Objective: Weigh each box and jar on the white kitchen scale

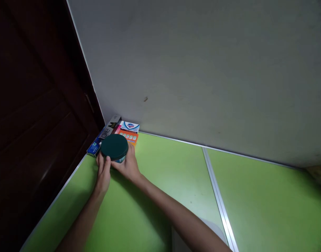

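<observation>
A round jar with a dark green lid (114,146) is between my two hands at the table's far left corner. My left hand (104,168) is closed around its near left side. On its right side, my right hand (129,162) grips it with the thumb across the front. Just behind the jar lie a long dark and blue box (107,132), a white and blue box (130,126) and an orange box (133,137). The jar hides parts of these boxes. Whether its base touches the table cannot be seen.
The green tabletop (160,164) has a metal strip (218,192) running across it. A grey wall (202,70) rises behind, and a dark wooden door (31,105) stands at the left. Beneath my right forearm lies a pale flat object (215,229). Something yellowish (319,171) sits at the right edge.
</observation>
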The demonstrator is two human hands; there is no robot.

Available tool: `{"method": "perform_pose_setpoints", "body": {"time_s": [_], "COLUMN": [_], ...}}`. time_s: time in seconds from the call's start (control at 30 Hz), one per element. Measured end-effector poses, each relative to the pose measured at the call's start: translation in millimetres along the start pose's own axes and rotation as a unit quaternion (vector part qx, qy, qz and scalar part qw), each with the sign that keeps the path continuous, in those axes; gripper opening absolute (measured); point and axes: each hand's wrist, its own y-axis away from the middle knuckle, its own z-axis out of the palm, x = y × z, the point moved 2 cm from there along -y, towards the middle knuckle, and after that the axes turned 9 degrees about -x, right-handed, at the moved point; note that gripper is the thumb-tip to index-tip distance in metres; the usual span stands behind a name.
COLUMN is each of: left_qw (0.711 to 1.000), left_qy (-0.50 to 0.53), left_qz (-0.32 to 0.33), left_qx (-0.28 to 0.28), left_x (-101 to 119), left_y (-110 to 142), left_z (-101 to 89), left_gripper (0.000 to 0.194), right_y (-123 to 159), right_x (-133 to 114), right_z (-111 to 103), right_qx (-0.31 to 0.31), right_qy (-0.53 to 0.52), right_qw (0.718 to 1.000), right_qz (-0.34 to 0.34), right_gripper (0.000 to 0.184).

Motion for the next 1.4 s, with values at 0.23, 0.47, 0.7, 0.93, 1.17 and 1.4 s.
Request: {"method": "perform_pose_setpoints", "body": {"time_s": [0.23,0.47,0.7,0.93,1.17,1.4], "left_qw": [1.0,0.998,0.936,0.797,0.77,0.81], "left_qy": [-0.01,-0.038,-0.103,-0.172,-0.083,-0.011], "left_qz": [0.0,0.033,0.0,0.007,0.045,0.071], "left_qx": [0.012,0.046,-0.337,-0.579,-0.631,-0.582], "left_x": [10,37,40,68,137,149], "left_y": [-5,43,150,215,244,238], "left_z": [4.0,4.0,76.5,183.2,359.5,559.3], "left_gripper": [0.07,0.062,0.049,0.067,0.059,0.071], "right_y": [-7,41,186,295,376,406], "right_x": [5,-13,-66,-89,-61,41], "right_z": [-3,-68,-167,-249,-374,-526], "right_qx": [-0.035,-0.119,-0.246,-0.148,0.116,0.455], "right_qy": [-0.005,-0.029,-0.051,-0.106,-0.161,-0.075], "right_qw": [0.999,0.986,0.956,0.969,0.962,0.862], "right_qz": [0.005,0.113,0.15,0.166,0.187,0.208], "right_gripper": [0.101,0.083,0.024,0.021,0.021,0.051]}}
